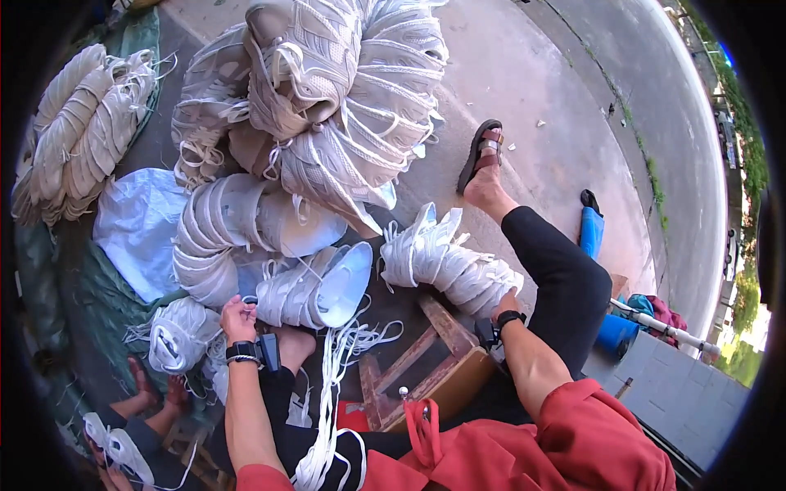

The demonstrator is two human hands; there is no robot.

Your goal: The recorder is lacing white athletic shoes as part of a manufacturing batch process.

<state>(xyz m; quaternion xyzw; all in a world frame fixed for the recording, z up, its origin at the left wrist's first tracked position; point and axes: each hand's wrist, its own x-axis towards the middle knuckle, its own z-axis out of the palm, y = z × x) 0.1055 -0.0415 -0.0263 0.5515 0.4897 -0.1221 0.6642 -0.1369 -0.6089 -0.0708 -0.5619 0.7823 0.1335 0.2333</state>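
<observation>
My right hand (508, 304) grips the near end of a curved stack of nested white shoe uppers (446, 266). My left hand (238, 319) is closed with a small dark object at its fingertips, too small to name. It is beside another nested stack of white uppers (299, 290), whose pale blue inner side faces right. A larger curved stack of uppers (209, 245) lies just beyond. Long white shoelaces (327, 409) hang in a bundle over my lap. Each wrist wears a black strap with a dark device.
A big pile of laced uppers (352, 106) rises ahead; more uppers (90, 123) lie far left. A white sack (143, 229), a bundle of white laces (182, 335) and a wooden stool (426, 360) are close by. At lower left, another person's hands (119, 475) hold a white upper.
</observation>
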